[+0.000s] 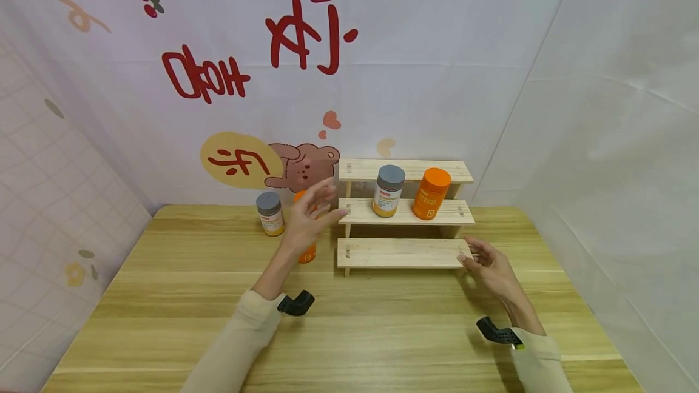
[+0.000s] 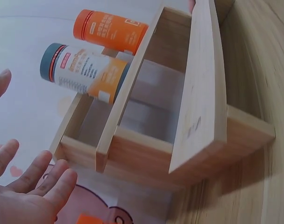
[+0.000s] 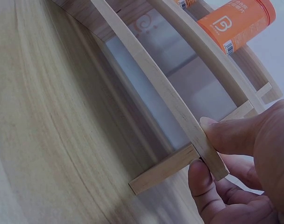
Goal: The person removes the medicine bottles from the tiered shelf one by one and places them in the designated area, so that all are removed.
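A three-tier wooden shelf rack [image 1: 401,253] stands against the back wall. My right hand [image 1: 494,272] pinches the right end of its lowest board; the right wrist view shows the thumb [image 3: 235,135] above and a finger [image 3: 202,182] below. On the middle tier sit a grey-lidded bottle [image 1: 388,194] and an orange bottle [image 1: 431,196], side by side. Beside the rack's left end, my left hand [image 1: 308,220] hovers with fingers spread and nothing held. It partly covers another orange bottle [image 1: 307,255] on the table. Farther left is a second grey-lidded bottle [image 1: 270,217].
The wood-grain table [image 1: 382,332] runs up to the white back wall [image 1: 437,47], which carries red characters and a bear drawing [image 1: 308,165]. Pale side walls [image 1: 617,156] close in the left and right. Black wrist mounts [image 1: 297,304] jut from both sleeves.
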Demonstrator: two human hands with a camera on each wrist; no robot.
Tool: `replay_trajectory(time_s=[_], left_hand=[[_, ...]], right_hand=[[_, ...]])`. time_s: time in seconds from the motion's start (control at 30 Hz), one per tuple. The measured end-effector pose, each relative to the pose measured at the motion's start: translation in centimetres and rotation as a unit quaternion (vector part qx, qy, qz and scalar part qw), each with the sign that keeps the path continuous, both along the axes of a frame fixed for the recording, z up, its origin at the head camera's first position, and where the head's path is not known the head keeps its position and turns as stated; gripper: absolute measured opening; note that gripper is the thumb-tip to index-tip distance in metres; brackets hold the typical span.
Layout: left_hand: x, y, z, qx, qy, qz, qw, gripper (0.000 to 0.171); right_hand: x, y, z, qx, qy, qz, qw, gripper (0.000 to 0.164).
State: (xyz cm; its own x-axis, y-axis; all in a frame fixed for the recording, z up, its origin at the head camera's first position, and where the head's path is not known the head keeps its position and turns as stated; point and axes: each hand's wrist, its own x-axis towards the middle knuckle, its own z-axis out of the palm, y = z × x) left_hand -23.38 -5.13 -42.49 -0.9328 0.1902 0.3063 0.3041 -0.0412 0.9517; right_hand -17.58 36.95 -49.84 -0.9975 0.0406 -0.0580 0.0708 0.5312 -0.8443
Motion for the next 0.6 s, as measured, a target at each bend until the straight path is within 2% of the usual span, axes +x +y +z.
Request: replay_trajectory(time_s=[0.27, 0.6], left_hand=[[-0.7, 1.8, -0.1, -0.005, -0.014, -0.025, 0.9996, 0.072], [-1.1, 3.8, -0.1, 0.010, -0.032, -0.054, 0.9980, 0.070]], right_hand=[[0.0, -0.1, 0.0, 0.000, 0.002, -0.003, 1.000, 0.065], [0.1, -0.2, 0.2, 0.001, 0.001, 0.001, 1.000, 0.067]])
